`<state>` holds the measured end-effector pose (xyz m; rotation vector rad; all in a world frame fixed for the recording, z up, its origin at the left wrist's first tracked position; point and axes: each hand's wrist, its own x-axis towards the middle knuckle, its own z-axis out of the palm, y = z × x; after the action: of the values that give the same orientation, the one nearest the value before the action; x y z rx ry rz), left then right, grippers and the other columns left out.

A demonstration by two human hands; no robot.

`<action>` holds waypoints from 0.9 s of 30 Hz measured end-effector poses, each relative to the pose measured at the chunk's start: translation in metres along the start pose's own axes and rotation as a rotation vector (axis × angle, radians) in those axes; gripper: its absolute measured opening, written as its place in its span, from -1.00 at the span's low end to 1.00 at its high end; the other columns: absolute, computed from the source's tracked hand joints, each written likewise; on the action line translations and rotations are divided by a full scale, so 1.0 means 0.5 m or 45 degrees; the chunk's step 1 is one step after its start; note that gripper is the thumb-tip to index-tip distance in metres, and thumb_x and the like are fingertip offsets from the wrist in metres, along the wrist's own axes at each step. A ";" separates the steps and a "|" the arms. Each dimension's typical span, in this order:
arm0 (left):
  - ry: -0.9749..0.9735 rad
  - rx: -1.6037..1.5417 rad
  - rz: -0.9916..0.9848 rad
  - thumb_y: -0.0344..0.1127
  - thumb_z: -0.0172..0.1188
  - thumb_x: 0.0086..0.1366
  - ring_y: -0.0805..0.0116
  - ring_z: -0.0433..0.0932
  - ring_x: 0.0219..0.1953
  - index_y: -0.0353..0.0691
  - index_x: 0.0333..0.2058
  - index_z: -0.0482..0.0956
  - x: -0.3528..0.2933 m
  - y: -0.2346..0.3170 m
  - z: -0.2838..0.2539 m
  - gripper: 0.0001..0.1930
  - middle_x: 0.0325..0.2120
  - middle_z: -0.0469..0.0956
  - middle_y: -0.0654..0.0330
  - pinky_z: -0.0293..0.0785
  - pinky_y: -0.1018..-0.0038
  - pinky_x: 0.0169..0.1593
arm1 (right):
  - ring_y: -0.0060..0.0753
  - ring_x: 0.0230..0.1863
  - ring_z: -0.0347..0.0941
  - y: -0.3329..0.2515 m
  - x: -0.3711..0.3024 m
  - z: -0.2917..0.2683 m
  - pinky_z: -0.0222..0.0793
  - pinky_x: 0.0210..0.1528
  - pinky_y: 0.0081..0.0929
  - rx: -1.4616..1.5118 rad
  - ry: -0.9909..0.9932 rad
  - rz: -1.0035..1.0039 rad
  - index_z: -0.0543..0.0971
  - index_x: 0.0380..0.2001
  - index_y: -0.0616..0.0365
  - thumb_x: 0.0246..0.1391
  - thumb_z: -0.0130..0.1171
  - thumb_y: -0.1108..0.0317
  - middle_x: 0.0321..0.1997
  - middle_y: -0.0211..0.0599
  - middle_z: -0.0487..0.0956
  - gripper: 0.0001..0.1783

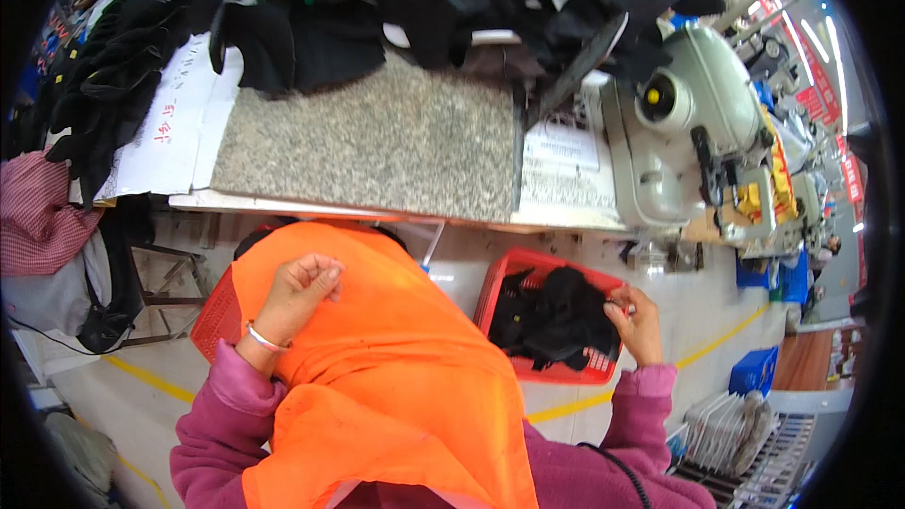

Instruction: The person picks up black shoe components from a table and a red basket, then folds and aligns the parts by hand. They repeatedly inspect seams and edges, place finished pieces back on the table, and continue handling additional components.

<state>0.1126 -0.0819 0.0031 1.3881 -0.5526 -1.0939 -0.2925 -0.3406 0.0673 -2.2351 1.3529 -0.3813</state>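
Observation:
My left hand (300, 294) is raised over the orange apron (377, 320) on my lap. Its fingers are curled in toward the thumb, and nothing shows between them. A light bangle circles that wrist. Off to the right, my right hand (638, 322) is at the rim of a red plastic basket (577, 377) on the floor. Thumb and fingers pinch together there on a bit of black fabric, at the edge of the heap of black fabric pieces (556, 316) in the basket. How much of the piece is gripped is hard to see.
Ahead is a workbench with a grey speckled top (377, 141), its far side piled with black fabric parts (443, 0). A pale green sewing machine (698, 123) stands at the right. Another red basket (217, 320) sits beside my left leg. A metal rack (754, 443) is at lower right.

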 end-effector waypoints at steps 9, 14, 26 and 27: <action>0.002 0.031 0.093 -0.31 0.17 0.34 0.51 0.55 -0.40 -0.32 -0.22 0.56 0.030 0.006 0.004 -0.82 -0.44 0.58 0.25 0.51 0.58 -0.27 | -0.56 -0.49 0.37 -0.321 0.254 -0.032 0.29 -0.38 -0.62 0.139 0.591 -0.867 0.53 -0.43 0.26 0.03 0.19 0.58 -0.50 -0.33 0.47 -0.96; 0.125 -0.010 0.123 -0.31 0.15 0.35 0.48 0.57 -0.41 -0.31 -0.24 0.57 0.000 0.010 -0.029 -0.83 -0.46 0.58 0.24 0.53 0.56 -0.28 | -0.35 -0.38 0.45 -0.491 0.402 -0.125 0.36 -0.29 -0.47 -0.108 1.110 -1.245 0.58 -0.39 0.18 0.02 0.27 0.51 -0.44 -0.30 0.54 -0.93; 0.152 -0.093 0.089 -0.26 0.17 0.36 0.50 0.56 -0.43 -0.30 -0.25 0.57 0.000 -0.003 -0.070 -0.80 -0.48 0.58 0.25 0.52 0.56 -0.30 | -0.16 -0.35 0.55 -0.525 0.587 -0.247 0.44 -0.25 -0.28 -0.503 0.710 -0.739 0.64 -0.44 0.21 -0.04 0.31 0.26 -0.41 -0.12 0.61 -0.78; 0.140 -0.107 0.085 -0.26 0.17 0.36 0.50 0.56 -0.42 -0.30 -0.25 0.57 0.001 -0.001 -0.068 -0.80 -0.49 0.58 0.26 0.51 0.57 -0.30 | -0.25 -0.40 0.54 -0.529 0.596 -0.260 0.42 -0.30 -0.36 -0.466 0.643 -0.746 0.62 -0.42 0.27 -0.02 0.31 0.27 -0.45 -0.13 0.60 -0.76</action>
<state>0.1418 -0.0654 -0.0031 1.3388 -0.4649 -0.9707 -0.0175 -0.5371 0.3155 -2.9733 1.0087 -1.0289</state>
